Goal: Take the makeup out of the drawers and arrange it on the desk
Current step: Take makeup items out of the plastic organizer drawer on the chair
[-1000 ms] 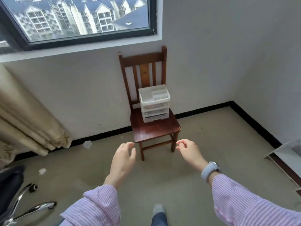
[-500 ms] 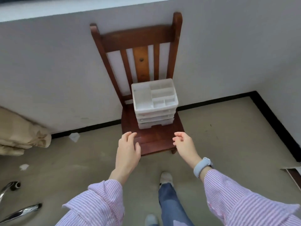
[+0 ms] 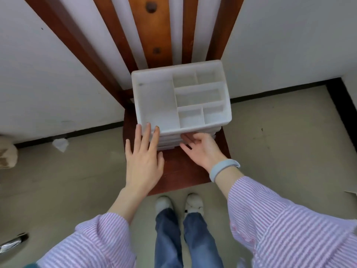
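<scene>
A white plastic drawer organizer (image 3: 156, 101) stands on the seat of a dark wooden chair (image 3: 179, 171). Its top tray is split into several empty compartments. The stacked drawers below show only as thin front edges, all pushed in, and no makeup is visible. My left hand (image 3: 144, 161) lies flat with straight fingers, its fingertips touching the organizer's front left corner. My right hand (image 3: 201, 149) reaches palm-up to the drawer fronts, fingers touching the upper drawer edge; whether they hook a handle is hidden.
The chair back (image 3: 152, 31) stands against a white wall. A crumpled paper (image 3: 60, 145) lies on the floor to the left, with a curtain end (image 3: 7, 153) and a chrome chair leg (image 3: 11, 243) further left. My feet (image 3: 179, 204) stand before the seat.
I have stepped up close to the chair and leaned over it. Both hands moved forward from mid-air to the front of the organizer.
</scene>
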